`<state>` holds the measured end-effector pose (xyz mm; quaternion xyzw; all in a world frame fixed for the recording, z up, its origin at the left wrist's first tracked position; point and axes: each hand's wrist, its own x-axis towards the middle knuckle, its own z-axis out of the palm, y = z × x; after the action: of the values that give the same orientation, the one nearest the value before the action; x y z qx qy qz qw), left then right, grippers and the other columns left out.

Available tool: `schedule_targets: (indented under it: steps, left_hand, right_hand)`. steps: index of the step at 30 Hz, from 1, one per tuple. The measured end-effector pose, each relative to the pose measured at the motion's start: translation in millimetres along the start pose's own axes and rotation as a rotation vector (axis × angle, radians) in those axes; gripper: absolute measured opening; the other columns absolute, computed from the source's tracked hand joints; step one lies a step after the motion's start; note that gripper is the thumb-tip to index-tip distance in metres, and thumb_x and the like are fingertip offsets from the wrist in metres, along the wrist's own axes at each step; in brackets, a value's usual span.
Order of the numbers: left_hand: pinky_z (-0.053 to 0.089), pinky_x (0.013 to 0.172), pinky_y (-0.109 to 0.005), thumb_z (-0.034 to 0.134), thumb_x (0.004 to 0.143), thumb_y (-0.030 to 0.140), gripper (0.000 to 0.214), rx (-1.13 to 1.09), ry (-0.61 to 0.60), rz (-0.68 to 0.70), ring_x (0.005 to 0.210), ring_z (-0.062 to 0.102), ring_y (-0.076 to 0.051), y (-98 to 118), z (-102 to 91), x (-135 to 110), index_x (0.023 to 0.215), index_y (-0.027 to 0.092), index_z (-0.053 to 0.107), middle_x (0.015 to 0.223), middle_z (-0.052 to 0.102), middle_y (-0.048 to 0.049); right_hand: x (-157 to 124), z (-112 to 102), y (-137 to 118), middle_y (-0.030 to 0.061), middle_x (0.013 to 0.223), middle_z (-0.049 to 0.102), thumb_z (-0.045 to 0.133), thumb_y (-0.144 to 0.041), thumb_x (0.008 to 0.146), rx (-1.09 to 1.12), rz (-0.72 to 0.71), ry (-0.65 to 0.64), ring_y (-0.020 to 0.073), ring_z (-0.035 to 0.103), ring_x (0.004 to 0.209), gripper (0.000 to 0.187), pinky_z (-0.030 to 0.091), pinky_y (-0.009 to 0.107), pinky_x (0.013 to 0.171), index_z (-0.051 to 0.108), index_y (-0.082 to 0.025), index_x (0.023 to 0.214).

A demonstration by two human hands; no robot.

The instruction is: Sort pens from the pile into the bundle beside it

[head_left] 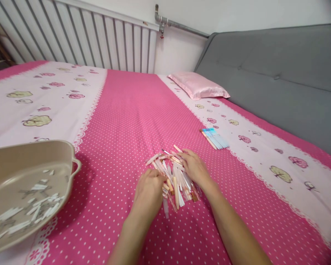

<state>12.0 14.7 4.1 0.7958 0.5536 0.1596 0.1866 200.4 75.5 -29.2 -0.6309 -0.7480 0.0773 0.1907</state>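
Note:
A loose pile of pens in white, clear, pale pink and peach lies on the bedspread, pointing in many directions. At its near left edge is my left hand, fingers curled in against the pens; whatever they pinch is hidden. My right hand reaches over the far right side of the pile, its bent fingertips closed among the pens, and I cannot make out what they hold. To the right, apart from the pile, a neat row of light-blue and white pens lies with a peach pen along its left side.
A beige plastic basin with a side handle stands at the left, with several white and grey pieces scattered inside. A pink pillow lies by the grey headboard. Behind the bed are a white radiator and a pipe.

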Motion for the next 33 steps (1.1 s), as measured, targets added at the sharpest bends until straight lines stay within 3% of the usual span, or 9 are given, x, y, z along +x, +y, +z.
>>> schedule_targets:
  steps: [6,12,18,22,26,33]
  left_hand:
    - [0.035,0.064,-0.03,0.042,0.079,0.011,0.031,-0.019,-0.019,-0.069,0.077,0.052,-0.022,-3.4,-2.8,-1.3,0.078,0.02,0.071,0.079,0.059,-0.0088]
    - [0.036,0.069,-0.031,0.037,0.077,0.005,0.027,-0.023,0.021,-0.041,0.083,0.052,-0.022,-3.8,-0.9,-1.5,0.076,0.016,0.062,0.089,0.06,-0.009]
    - [0.033,0.064,-0.029,0.038,0.079,0.007,0.021,-0.03,0.053,-0.027,0.073,0.052,-0.02,-2.2,-5.2,-3.1,0.072,0.018,0.055,0.078,0.061,-0.0072]
    - [0.032,0.059,-0.028,0.036,0.086,0.018,0.02,-0.119,0.074,-0.095,0.067,0.054,-0.019,1.6,-8.9,-3.6,0.078,0.019,0.054,0.075,0.061,-0.006]
    - [0.032,0.057,-0.028,0.034,0.09,0.031,0.023,-0.284,0.15,-0.179,0.063,0.054,-0.019,5.4,-11.6,-2.7,0.085,0.02,0.054,0.073,0.061,-0.0044]
    - [0.039,0.066,-0.03,0.036,0.09,0.036,0.025,-0.628,0.249,-0.234,0.078,0.057,-0.02,5.8,-12.0,-4.6,0.102,0.021,0.053,0.091,0.062,-0.0052]
  right_hand:
    - [-0.1,1.5,-1.0,0.0115,0.134,0.047,0.041,-0.016,0.086,-0.01,-0.022,-0.003,0.0247,0.045,0.122,0.038,0.036,0.039,0.099,0.059,-0.021,0.119]
    - [0.8,3.3,-2.1,0.0118,0.127,0.052,0.04,-0.014,0.086,0.017,-0.07,0.034,0.0221,0.046,0.12,0.029,0.035,0.037,0.1,0.063,-0.018,0.103]
    - [0.6,3.3,-1.0,0.011,0.126,0.054,0.043,-0.015,0.085,-0.002,-0.039,0.01,0.022,0.045,0.121,0.026,0.034,0.038,0.1,0.065,-0.019,0.098]
    - [0.8,2.9,-0.8,0.0129,0.128,0.052,0.043,-0.015,0.085,-0.012,-0.044,0.016,0.0235,0.044,0.122,0.028,0.034,0.039,0.1,0.066,-0.018,0.101]
    - [0.3,2.3,-1.3,0.0087,0.131,0.051,0.044,-0.018,0.085,0.008,-0.067,0.014,0.0254,0.044,0.122,0.03,0.033,0.04,0.1,0.067,-0.023,0.104]
    - [0.6,6.1,0.3,0.0082,0.131,0.052,0.048,-0.017,0.083,0.015,-0.094,-0.01,0.0263,0.044,0.122,0.035,0.035,0.039,0.098,0.064,-0.026,0.113]
